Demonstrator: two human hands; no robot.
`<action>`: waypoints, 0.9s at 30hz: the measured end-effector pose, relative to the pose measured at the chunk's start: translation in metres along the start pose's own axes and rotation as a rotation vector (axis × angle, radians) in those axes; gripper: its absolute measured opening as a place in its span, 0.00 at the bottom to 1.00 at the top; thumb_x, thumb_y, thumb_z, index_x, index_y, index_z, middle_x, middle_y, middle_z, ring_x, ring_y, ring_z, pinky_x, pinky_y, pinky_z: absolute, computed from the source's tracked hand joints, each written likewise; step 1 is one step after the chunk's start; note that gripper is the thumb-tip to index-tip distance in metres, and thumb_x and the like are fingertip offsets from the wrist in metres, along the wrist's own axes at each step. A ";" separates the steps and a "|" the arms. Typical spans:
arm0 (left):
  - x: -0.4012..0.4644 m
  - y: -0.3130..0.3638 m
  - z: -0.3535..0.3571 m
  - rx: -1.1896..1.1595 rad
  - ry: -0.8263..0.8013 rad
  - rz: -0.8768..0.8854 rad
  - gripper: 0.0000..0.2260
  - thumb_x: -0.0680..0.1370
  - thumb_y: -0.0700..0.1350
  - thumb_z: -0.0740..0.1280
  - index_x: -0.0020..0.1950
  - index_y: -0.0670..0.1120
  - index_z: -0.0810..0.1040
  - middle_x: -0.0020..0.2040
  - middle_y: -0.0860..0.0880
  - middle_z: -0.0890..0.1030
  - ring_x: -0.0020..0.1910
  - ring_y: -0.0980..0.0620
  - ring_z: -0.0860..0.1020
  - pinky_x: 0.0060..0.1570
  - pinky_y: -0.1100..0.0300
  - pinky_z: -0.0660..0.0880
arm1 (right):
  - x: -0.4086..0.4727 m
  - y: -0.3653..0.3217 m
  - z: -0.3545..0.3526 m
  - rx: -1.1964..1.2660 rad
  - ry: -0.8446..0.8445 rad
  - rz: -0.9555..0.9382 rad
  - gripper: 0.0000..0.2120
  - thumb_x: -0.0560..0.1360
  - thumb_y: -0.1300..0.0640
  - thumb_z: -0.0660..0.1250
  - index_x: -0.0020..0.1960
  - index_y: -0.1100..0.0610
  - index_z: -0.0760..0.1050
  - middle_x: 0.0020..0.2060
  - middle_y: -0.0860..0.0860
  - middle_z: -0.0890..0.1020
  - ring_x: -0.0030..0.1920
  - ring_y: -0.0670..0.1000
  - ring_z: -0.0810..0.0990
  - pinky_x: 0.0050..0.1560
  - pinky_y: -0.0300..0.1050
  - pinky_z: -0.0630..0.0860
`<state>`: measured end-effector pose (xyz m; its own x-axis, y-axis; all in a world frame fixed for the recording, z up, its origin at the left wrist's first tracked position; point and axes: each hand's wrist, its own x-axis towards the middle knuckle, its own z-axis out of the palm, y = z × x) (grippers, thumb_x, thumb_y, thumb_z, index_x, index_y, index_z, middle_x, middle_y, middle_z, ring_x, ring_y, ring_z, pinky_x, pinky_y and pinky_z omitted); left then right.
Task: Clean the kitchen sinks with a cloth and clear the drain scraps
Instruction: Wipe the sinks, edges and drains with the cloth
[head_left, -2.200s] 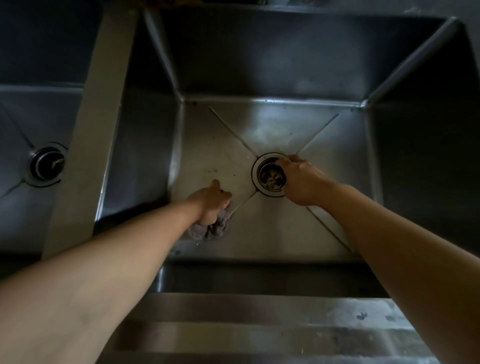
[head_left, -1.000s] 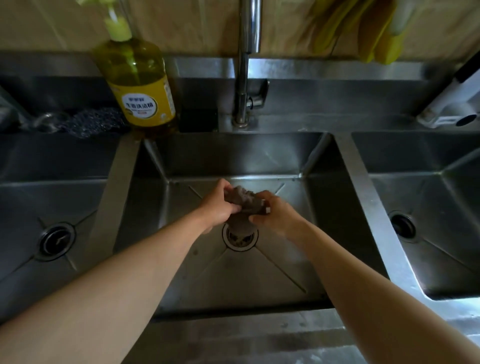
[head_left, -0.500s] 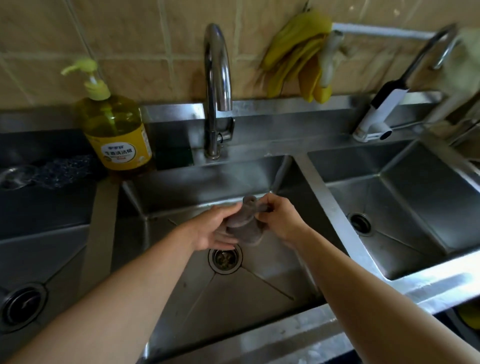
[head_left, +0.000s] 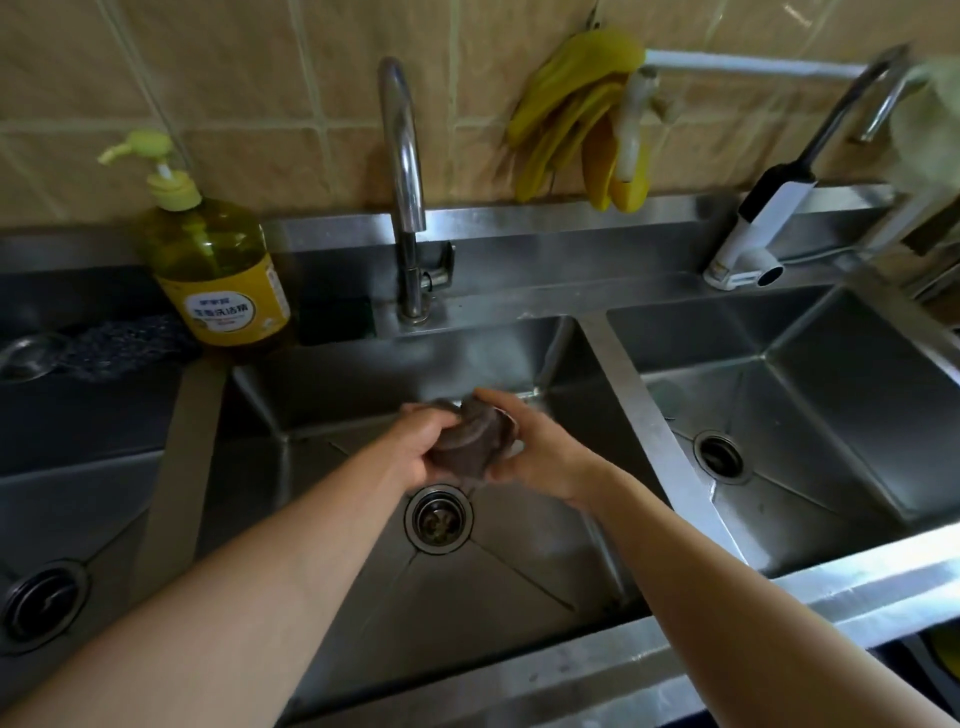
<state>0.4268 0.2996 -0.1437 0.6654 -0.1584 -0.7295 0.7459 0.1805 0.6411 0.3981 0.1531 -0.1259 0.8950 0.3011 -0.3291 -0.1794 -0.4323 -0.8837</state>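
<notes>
A dark grey-brown cloth (head_left: 470, 441) is bunched between both hands above the middle sink (head_left: 519, 566). My left hand (head_left: 415, 441) grips its left side and my right hand (head_left: 530, 452) grips its right side. Just below them is the middle drain strainer (head_left: 439, 519), with some scraps in its basket. The left sink (head_left: 78, 493) shows its drain (head_left: 44, 603) at the lower left. The right sink (head_left: 810, 431) has an open drain (head_left: 719, 454).
A chrome tap (head_left: 402, 171) rises behind the middle sink. A yellow dish-soap pump bottle (head_left: 215, 270) stands at the back left beside a dark scourer (head_left: 119, 345). Yellow rubber gloves (head_left: 582, 114) hang on the tiled wall. A black-and-white tap (head_left: 763, 228) stands behind the right sink.
The cloth rose from the sink floor and both hands now hold it bunched above the drain. My right hand left the strainer. The view tilted up to show the wall and taps.
</notes>
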 end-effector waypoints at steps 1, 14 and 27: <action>0.001 -0.001 0.004 -0.017 0.021 -0.013 0.06 0.80 0.37 0.59 0.53 0.42 0.74 0.47 0.39 0.78 0.46 0.41 0.77 0.50 0.41 0.72 | 0.001 0.004 -0.001 -0.175 -0.028 -0.029 0.42 0.67 0.70 0.73 0.74 0.55 0.58 0.64 0.52 0.69 0.60 0.48 0.71 0.60 0.38 0.71; -0.016 -0.027 0.038 -0.369 0.117 0.050 0.11 0.81 0.36 0.54 0.46 0.47 0.73 0.45 0.42 0.77 0.43 0.45 0.75 0.47 0.47 0.72 | 0.014 0.021 -0.036 -0.289 -0.091 -0.162 0.10 0.73 0.65 0.67 0.52 0.54 0.78 0.38 0.41 0.76 0.39 0.40 0.76 0.40 0.29 0.73; -0.011 -0.021 -0.003 -0.428 0.042 0.041 0.09 0.79 0.35 0.56 0.49 0.45 0.74 0.51 0.39 0.76 0.49 0.41 0.75 0.46 0.44 0.74 | 0.039 0.039 -0.005 -0.062 0.013 0.003 0.15 0.70 0.70 0.70 0.48 0.53 0.72 0.41 0.48 0.79 0.44 0.49 0.80 0.47 0.43 0.80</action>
<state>0.4033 0.3004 -0.1498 0.6858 -0.1048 -0.7202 0.6333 0.5737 0.5195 0.4275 0.1439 -0.1715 0.8998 0.2892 -0.3266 -0.1565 -0.4848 -0.8605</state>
